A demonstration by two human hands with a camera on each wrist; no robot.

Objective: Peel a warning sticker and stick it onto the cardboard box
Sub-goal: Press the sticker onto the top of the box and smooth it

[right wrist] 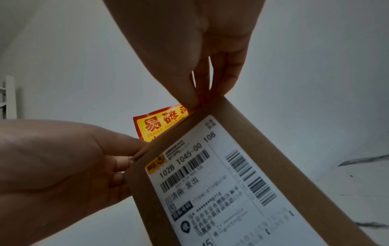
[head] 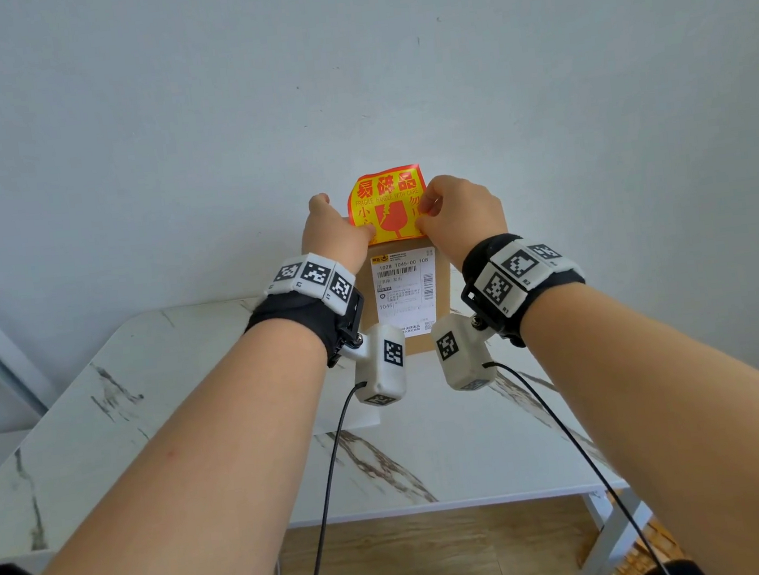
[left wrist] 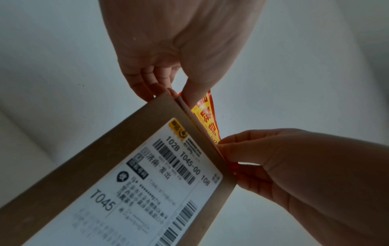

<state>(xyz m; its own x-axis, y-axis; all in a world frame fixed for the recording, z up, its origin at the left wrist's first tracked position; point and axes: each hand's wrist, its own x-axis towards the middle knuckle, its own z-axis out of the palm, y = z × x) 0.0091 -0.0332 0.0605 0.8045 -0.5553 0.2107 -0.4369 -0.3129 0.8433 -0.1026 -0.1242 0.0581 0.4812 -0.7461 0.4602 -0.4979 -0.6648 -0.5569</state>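
A brown cardboard box (head: 445, 289) stands upright on the table, its white shipping label (head: 403, 284) facing me. The orange and yellow warning sticker (head: 387, 204) is held over the box's top edge; its lower part overlaps the front face and its upper part curls free above. My left hand (head: 362, 233) has its thumb on the sticker's lower left edge and its fingers behind the box corner. My right hand (head: 426, 212) pinches the sticker's right edge. The wrist views show the box (left wrist: 105, 149) (right wrist: 242, 133), the sticker (left wrist: 207, 119) (right wrist: 160, 126) and both pinches.
The white marble-patterned table (head: 146, 405) stands against a pale wall (head: 346, 80). A white sheet (head: 349, 414) lies flat on the table in front of the box. Black cables hang from the wrist cameras. Wooden floor (head: 420, 559) shows below the table's front edge.
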